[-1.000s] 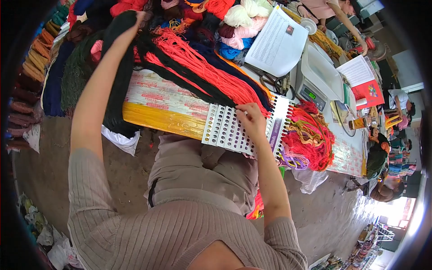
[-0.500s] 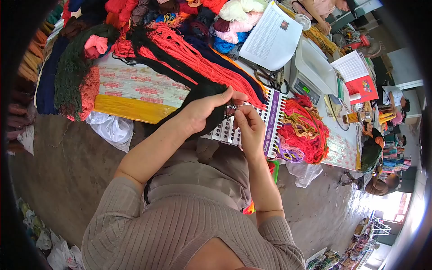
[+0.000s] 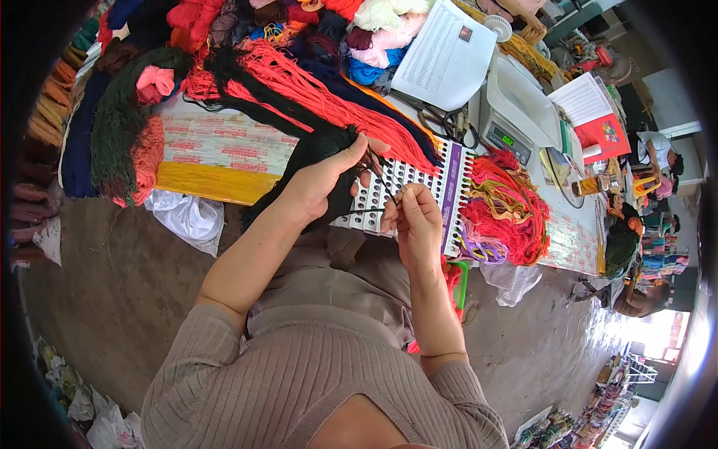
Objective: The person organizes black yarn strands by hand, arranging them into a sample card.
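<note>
A bundle of black thread (image 3: 308, 159) lies in my left hand (image 3: 333, 179), whose fingers are wrapped round it. Thin black strands stretch from the bundle to my right hand (image 3: 415, 217), which pinches them between thumb and fingers. Beneath my hands is a white card with rows of holes and a purple strip (image 3: 453, 179). Long coral-red threads (image 3: 329, 93) run across the table beyond the bundle, with more black thread lying over them.
A scale (image 3: 510, 138) with a white tray, black scissors (image 3: 452, 127) and a printed sheet (image 3: 446, 60) are at the right back. Multicoloured thread (image 3: 505, 213) lies right of the card. A white plastic bag (image 3: 187, 217) hangs below the table's edge. Other people are in the background.
My right hand has moved down and away from my left hand, drawing the black strands out between them. My left hand has shifted slightly left with the bundle.
</note>
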A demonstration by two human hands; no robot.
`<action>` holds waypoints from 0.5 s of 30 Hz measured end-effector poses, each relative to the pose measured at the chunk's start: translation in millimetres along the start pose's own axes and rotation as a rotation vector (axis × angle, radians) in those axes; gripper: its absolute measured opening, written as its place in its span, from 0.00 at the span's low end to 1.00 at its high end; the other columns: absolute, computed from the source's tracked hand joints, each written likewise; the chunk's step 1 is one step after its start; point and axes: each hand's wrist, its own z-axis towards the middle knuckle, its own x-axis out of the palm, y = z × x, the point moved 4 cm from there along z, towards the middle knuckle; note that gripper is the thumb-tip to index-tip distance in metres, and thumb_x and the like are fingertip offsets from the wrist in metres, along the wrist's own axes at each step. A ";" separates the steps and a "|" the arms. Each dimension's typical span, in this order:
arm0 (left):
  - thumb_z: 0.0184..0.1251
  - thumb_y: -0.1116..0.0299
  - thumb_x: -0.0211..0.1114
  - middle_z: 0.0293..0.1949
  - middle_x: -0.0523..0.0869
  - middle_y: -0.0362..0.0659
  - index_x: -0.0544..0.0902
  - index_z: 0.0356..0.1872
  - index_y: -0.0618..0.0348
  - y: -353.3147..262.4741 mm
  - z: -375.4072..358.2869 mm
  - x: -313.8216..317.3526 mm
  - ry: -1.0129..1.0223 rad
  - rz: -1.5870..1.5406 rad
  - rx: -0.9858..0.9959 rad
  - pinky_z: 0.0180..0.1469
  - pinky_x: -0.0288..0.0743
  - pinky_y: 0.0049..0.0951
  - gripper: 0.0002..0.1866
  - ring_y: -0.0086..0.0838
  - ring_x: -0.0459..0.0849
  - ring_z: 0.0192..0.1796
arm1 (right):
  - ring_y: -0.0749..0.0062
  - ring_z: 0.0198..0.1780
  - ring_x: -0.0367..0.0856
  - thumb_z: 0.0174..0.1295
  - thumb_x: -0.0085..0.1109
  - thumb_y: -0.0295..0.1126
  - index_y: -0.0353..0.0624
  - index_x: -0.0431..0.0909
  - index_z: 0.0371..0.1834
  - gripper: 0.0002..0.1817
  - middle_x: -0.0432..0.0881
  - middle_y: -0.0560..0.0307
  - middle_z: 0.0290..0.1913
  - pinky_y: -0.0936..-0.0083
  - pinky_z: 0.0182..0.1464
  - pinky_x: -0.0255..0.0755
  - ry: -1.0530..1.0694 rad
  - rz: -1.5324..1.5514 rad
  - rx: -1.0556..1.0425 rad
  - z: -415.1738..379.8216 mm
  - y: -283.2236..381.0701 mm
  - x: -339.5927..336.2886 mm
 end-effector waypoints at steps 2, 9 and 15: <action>0.71 0.51 0.48 0.30 0.76 0.33 0.80 0.45 0.55 -0.3 -0.3 -0.1 0.013 0.017 0.004 0.30 0.64 0.16 0.20 0.15 0.72 0.30 | 0.77 0.22 0.74 0.71 0.42 0.36 0.41 0.68 0.35 0.11 0.77 0.58 0.25 0.85 0.29 0.65 -0.007 -0.003 0.002 -0.1 0.4 0.3; 0.71 0.52 0.49 0.29 0.77 0.34 0.80 0.45 0.56 -1.1 0.2 1.3 0.040 0.011 0.018 0.29 0.63 0.16 0.19 0.15 0.73 0.29 | 0.76 0.22 0.74 0.72 0.40 0.37 0.41 0.67 0.37 0.11 0.77 0.57 0.25 0.85 0.29 0.65 -0.008 -0.019 -0.009 0.6 0.0 -1.8; 0.70 0.53 0.51 0.28 0.76 0.34 0.81 0.43 0.58 -1.7 0.9 0.2 0.027 -0.007 0.020 0.30 0.64 0.16 0.19 0.15 0.73 0.30 | 0.76 0.22 0.74 0.72 0.40 0.36 0.40 0.67 0.37 0.11 0.76 0.57 0.25 0.84 0.28 0.66 -0.001 -0.029 -0.015 -2.5 2.5 0.7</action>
